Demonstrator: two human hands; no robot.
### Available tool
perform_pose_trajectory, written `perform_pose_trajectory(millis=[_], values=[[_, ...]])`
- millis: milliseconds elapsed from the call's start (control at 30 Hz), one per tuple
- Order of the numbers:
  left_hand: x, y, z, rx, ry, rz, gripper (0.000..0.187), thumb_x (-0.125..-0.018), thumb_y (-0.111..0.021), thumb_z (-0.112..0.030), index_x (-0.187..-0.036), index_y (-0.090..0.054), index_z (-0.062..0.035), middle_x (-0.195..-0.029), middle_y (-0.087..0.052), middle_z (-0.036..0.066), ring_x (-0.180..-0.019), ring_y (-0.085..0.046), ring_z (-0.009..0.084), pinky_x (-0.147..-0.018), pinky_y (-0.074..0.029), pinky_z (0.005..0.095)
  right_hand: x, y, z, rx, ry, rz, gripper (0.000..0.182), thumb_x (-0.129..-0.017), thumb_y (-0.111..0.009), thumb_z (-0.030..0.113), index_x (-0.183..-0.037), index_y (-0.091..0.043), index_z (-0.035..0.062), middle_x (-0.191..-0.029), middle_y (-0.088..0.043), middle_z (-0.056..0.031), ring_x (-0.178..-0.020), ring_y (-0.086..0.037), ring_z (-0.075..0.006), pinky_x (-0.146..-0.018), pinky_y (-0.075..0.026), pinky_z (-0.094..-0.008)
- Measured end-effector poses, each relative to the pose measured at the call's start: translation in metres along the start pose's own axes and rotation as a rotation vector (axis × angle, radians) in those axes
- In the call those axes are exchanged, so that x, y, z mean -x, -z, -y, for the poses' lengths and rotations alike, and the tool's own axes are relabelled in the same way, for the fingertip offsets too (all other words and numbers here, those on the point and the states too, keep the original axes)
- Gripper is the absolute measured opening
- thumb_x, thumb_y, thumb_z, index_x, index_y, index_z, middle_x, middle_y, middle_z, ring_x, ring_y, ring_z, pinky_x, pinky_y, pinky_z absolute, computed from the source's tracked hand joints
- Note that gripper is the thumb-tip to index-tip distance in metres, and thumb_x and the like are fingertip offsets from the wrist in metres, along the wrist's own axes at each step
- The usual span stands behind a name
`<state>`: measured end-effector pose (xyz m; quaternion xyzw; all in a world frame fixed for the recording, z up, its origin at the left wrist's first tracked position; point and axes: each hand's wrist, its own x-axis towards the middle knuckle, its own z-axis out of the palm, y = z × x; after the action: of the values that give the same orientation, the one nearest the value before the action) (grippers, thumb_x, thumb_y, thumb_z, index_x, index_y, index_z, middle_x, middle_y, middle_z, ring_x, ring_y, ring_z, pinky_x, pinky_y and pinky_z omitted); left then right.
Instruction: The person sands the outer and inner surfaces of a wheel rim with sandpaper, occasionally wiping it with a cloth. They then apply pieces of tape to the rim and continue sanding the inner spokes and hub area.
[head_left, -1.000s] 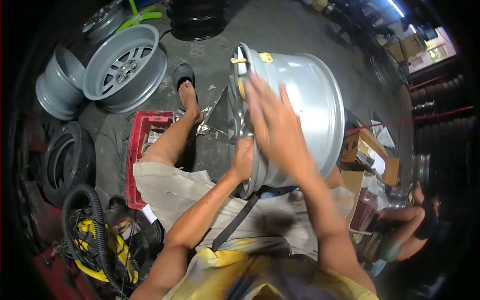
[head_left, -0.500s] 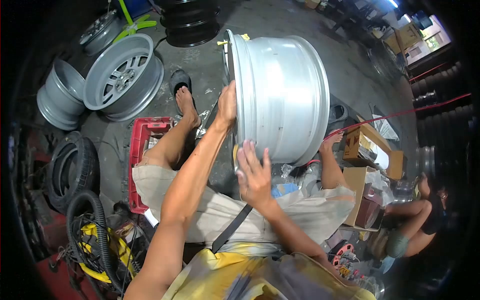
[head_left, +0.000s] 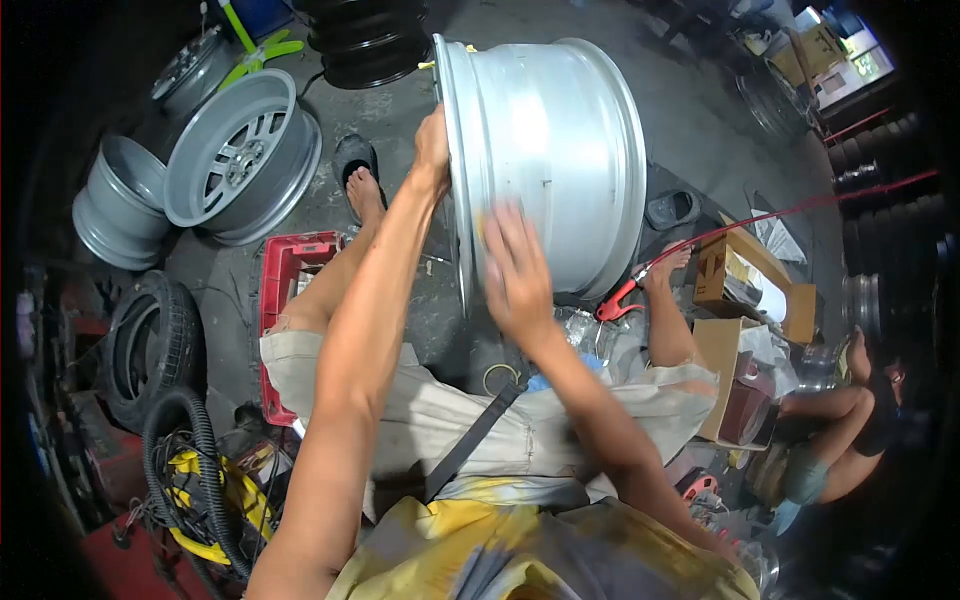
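Note:
A large silver wheel rim (head_left: 560, 150) stands on edge on the floor between my legs, its barrel facing me. My left hand (head_left: 432, 150) grips the rim's front lip near the top. My right hand (head_left: 515, 265) lies on the lower barrel, just behind the lip. It presses a small yellow pad (head_left: 481, 226) against the metal; the hand is blurred. A bit of yellow tape (head_left: 432, 64) sticks to the top of the lip.
Two grey rims (head_left: 240, 155) lean at the far left, with a tyre (head_left: 150, 345) below them. A red crate (head_left: 285, 300) lies by my left leg. A black hose (head_left: 190, 450), cardboard boxes (head_left: 745, 290), a red clamp tool (head_left: 618, 300) and another seated person (head_left: 850, 420) surround me.
My right hand has slid up the barrel from the rim's lower edge. My left hand has moved higher along the lip, and the rim sits slightly higher in view.

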<state>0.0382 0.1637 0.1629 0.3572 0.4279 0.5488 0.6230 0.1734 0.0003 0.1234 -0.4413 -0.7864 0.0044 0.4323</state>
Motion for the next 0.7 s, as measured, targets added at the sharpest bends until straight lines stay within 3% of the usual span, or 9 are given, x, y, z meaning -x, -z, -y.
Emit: perform_pose_trajectory(millis=[133, 233, 267, 333, 367, 467, 533, 600, 700], values=[[0.003, 0.001, 0.011, -0.108, -0.101, 0.021, 0.043, -0.099, -0.045, -0.031, -0.094, -0.067, 0.0054, -0.08, -0.068, 0.01, -0.066, -0.065, 0.016, -0.058, -0.052, 0.0291, -0.001, 0.038, -0.018, 0.327, 0.057, 0.218, 0.049, -0.091, -0.058, 0.017, -0.139, -0.053, 0.0081, -0.147, -0.048, -0.0113, -0.139, -0.041, -0.0255, -0.116, -0.024, -0.0524], [0.028, 0.002, 0.015, -0.066, -0.108, 0.048, 0.04, -0.098, -0.047, -0.027, -0.09, -0.067, 0.0059, -0.075, -0.067, 0.009, -0.061, -0.064, 0.0149, -0.054, -0.051, 0.0276, -0.121, 0.036, -0.061, 0.405, 0.15, 0.086, 0.04, -0.098, -0.048, 0.023, -0.135, -0.057, 0.011, -0.135, -0.057, -0.0099, -0.126, -0.053, -0.0293, -0.114, -0.027, -0.0524], [0.032, 0.001, 0.014, -0.04, -0.081, 0.065, 0.038, -0.098, -0.048, -0.025, -0.088, -0.067, 0.0059, -0.073, -0.066, 0.008, -0.059, -0.063, 0.0144, -0.052, -0.05, 0.0269, -0.162, 0.031, -0.085, 0.276, 0.012, 0.188, 0.04, -0.101, -0.04, 0.027, -0.13, -0.06, 0.0074, -0.133, -0.059, -0.012, -0.123, -0.054, -0.0322, -0.114, -0.027, -0.0511], [0.029, 0.003, 0.014, 0.017, -0.105, 0.067, 0.035, -0.097, -0.05, -0.023, -0.087, -0.067, 0.0065, -0.072, -0.066, 0.008, -0.056, -0.062, 0.0139, -0.05, -0.049, 0.026, -0.239, 0.031, -0.117, 0.607, -0.327, 0.643, 0.045, -0.104, -0.031, 0.03, -0.125, -0.062, 0.0049, -0.132, -0.059, -0.0128, -0.121, -0.055, -0.034, -0.114, -0.026, -0.0497], [0.027, 0.003, 0.01, -0.024, -0.119, 0.055, 0.035, -0.097, -0.05, -0.023, -0.086, -0.067, 0.0063, -0.072, -0.066, 0.008, -0.056, -0.062, 0.014, -0.05, -0.049, 0.0262, -0.231, 0.036, -0.118, 0.605, -0.334, 0.636, 0.045, -0.104, -0.031, 0.03, -0.125, -0.062, 0.0049, -0.132, -0.059, -0.0128, -0.121, -0.055, -0.034, -0.114, -0.026, -0.0497], [0.002, 0.004, 0.008, -0.163, -0.117, 0.013, 0.033, -0.095, -0.051, -0.023, -0.085, -0.067, 0.0046, -0.074, -0.066, 0.009, -0.057, -0.062, 0.0147, -0.05, -0.05, 0.0288, -0.143, 0.049, -0.096, 0.482, 0.064, 0.09, 0.039, -0.1, -0.041, 0.025, -0.129, -0.058, 0.0053, -0.133, -0.058, -0.0127, -0.129, -0.05, -0.029, -0.115, -0.023, -0.054], [-0.004, -0.004, -0.008, -0.035, -0.049, -0.001, 0.033, -0.095, -0.052, -0.024, -0.088, -0.067, 0.0051, -0.077, -0.067, 0.01, -0.058, -0.063, 0.016, -0.052, -0.051, 0.0298, -0.042, 0.062, -0.059, 0.418, 0.013, 0.095, 0.049, -0.092, -0.056, 0.019, -0.14, -0.052, 0.0092, -0.144, -0.051, -0.0091, -0.139, -0.041, -0.0248, -0.116, -0.021, -0.0561], [-0.023, 0.006, 0.001, -0.003, -0.036, 0.028, 0.035, -0.095, -0.052, -0.025, -0.093, -0.066, 0.007, -0.079, -0.067, 0.012, -0.059, -0.065, 0.0176, -0.052, -0.053, 0.03, 0.048, 0.076, -0.043, 0.471, -0.136, 0.308, 0.052, -0.091, -0.059, 0.019, -0.141, -0.051, 0.0085, -0.15, -0.045, -0.0086, -0.142, -0.037, -0.0244, -0.115, -0.021, -0.0572], [-0.008, 0.0, 0.006, -0.051, -0.072, 0.022, 0.035, -0.096, -0.051, -0.023, -0.094, -0.066, 0.0089, -0.079, -0.068, 0.013, -0.06, -0.065, 0.017, -0.052, -0.053, 0.0274, 0.013, 0.098, -0.051, 0.523, -0.044, 0.296, 0.053, -0.089, -0.061, 0.016, -0.141, -0.051, 0.0076, -0.151, -0.044, -0.0081, -0.142, -0.038, -0.0246, -0.116, -0.02, -0.057]])
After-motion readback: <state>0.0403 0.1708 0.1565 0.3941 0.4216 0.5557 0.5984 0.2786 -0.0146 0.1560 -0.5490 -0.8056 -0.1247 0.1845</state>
